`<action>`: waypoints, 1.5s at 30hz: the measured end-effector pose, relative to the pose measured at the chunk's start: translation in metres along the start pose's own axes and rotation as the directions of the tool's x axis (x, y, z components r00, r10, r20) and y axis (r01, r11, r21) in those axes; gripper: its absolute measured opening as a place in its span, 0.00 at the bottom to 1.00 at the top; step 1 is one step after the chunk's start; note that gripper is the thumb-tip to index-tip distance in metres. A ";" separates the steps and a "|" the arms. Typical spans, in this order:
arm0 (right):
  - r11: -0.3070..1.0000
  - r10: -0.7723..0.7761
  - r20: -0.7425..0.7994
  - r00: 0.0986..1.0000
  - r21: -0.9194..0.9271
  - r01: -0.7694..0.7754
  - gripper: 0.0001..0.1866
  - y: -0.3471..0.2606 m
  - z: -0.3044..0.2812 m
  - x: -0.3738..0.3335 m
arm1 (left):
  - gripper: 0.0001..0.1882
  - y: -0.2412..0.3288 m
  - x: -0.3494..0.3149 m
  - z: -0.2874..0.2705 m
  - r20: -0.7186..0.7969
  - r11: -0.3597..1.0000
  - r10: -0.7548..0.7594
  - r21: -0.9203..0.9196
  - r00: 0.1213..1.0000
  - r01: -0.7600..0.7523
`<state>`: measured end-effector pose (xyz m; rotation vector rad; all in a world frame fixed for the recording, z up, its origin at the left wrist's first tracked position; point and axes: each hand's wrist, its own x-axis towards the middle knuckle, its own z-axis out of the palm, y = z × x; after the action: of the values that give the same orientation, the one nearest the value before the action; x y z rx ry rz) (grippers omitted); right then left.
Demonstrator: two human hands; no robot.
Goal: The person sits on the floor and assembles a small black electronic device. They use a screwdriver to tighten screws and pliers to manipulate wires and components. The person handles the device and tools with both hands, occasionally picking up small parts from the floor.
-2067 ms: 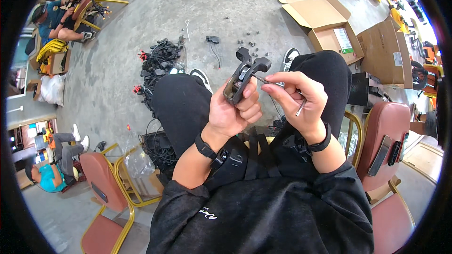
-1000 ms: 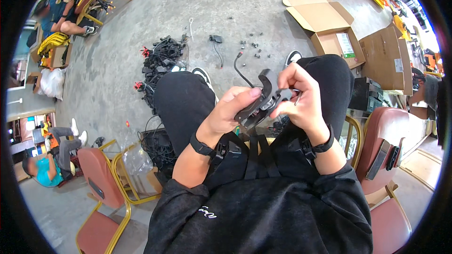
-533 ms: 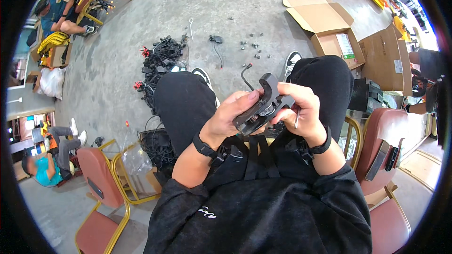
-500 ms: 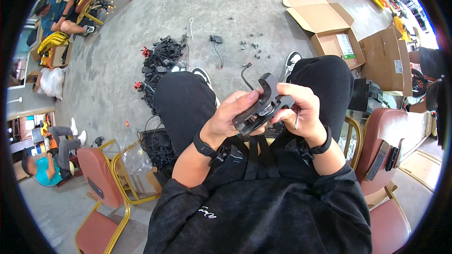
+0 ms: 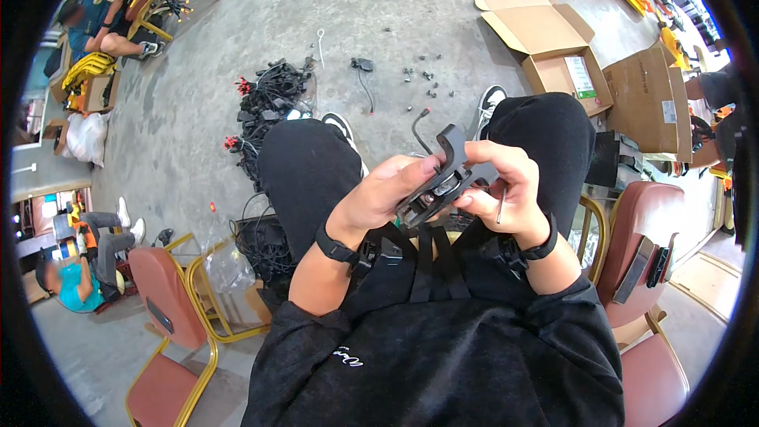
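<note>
Between left hand [image 5: 381, 191] and right hand [image 5: 514, 178], well above the rough grey concrete floor [image 5: 352, 4], find the black bracket [image 5: 421, 205], tilted, with a curved horn at its upper end; likely light and stiff, perhaps slightly slippery on the smooth faces; best taken by the broad lower body, clear of the thin cable [image 5: 417, 133] just beyond, probably more fragile; impossible to tell whether joined to it; gripped on its left side by the left hand, thumb on top; held on its right by bent fingers of the right hand, also wrapped about a slim metal rod [image 5: 500, 207], straight and shiny; seemingly hard plastic or coated metal, with a glossy patch mid-body; beyond the bracket, scattered small dark pieces [image 5: 428, 76] and a blocky black part [image 5: 362, 64] with a flexible lead; left of the bracket, a tangled cable heap [image 5: 273, 95], red-tipped; right of and beyond it, an open brown cardboard box [image 5: 541, 29], creased and stiff-flapped.
</note>
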<state>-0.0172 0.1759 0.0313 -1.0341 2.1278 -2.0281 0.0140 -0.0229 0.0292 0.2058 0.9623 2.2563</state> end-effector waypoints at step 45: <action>0.996 -0.084 -0.355 0.931 -0.001 0.090 0.21 0.023 -0.003 -0.003 | 0.15 -0.007 0.003 0.015 -0.321 0.786 0.581 0.459 0.748 -0.413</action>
<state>-0.0263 0.1782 0.0097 -0.8242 2.2541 -2.4311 0.0209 -0.0082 0.0348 0.1121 1.7609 2.6651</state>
